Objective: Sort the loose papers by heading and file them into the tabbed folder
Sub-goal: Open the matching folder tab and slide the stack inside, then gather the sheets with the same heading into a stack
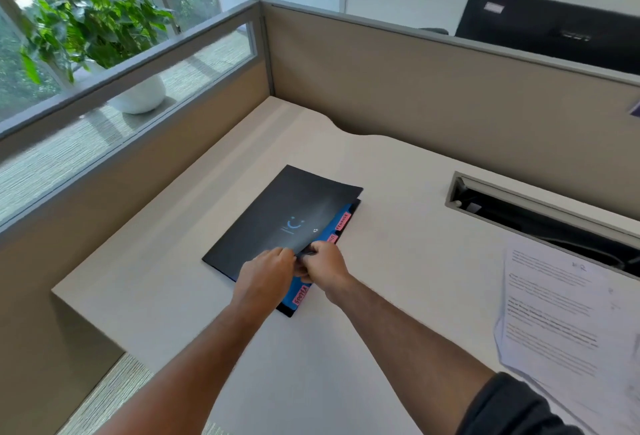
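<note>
Both hands meet at the near right edge of the folder, just below the middle of the frame. The left hand [268, 270] lies knuckles up on the black cover, its fingertips curled at the cover's edge; the grip of the right hand [323, 261] is closed around that same edge, fingers curled and pinching the cover, which bows upward along its right side. Whether the left fingertips actually pinch the cover or only press on it cannot be told.

The tabbed folder [277, 216] lies flat on the tabletop [398, 226] at the center of the frame, turned at an angle. Its black cover carries a small blue smile mark. Under the lifted edge, blue dividers show, with pink tabs [343, 221] sticking out along the right side; the lettering on them is too blurred to read surely.

The loose papers [561, 313] sit in a rough stack at the right edge of the frame, well apart from the folder, printed text facing up.

Above the papers, a long cable slot [540, 212] is cut into the tabletop. Beige partition walls [415, 88] enclose the tabletop. A potted plant [90, 11] stands beyond the glass at upper left, and a dark monitor [554, 29] shows behind the partition at upper right.
</note>
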Motion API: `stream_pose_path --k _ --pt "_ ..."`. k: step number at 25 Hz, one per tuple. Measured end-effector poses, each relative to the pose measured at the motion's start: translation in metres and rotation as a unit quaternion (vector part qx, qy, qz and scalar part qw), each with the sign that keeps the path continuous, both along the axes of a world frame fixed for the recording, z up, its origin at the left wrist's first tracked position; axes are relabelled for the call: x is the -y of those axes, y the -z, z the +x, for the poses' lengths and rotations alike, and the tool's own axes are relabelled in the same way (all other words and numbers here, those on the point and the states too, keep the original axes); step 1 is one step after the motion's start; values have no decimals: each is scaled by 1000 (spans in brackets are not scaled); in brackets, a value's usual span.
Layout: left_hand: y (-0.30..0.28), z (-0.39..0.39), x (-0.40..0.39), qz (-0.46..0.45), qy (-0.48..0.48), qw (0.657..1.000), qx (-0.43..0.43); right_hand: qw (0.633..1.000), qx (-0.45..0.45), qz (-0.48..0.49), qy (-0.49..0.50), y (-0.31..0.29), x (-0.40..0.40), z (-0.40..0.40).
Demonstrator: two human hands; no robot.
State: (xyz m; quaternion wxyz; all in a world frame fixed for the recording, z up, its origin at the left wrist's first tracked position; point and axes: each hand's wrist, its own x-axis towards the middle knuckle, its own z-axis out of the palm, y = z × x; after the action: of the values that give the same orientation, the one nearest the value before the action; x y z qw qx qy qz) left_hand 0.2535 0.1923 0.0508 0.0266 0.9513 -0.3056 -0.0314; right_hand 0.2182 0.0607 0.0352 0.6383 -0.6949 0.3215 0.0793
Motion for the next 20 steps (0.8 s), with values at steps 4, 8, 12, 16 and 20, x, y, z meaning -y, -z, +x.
stream_pose_path --k 4,8,12,16,20 --pt "28 -7 2 9 17 1000 -3 1000 -10 -21 -4 0 23 -41" --pt "46 -17 4 1 22 1000 10 998 -34 -36 25 10 56 -97" --pt "56 -32 9 -20 31 999 3 996 -50 -46 65 12 86 -153" --pt "61 -58 31 -33 55 998 -4 991 -58 -55 108 11 108 -205" --pt "61 -91 63 -66 82 994 -32 985 -61 -85 137 14 124 -246"
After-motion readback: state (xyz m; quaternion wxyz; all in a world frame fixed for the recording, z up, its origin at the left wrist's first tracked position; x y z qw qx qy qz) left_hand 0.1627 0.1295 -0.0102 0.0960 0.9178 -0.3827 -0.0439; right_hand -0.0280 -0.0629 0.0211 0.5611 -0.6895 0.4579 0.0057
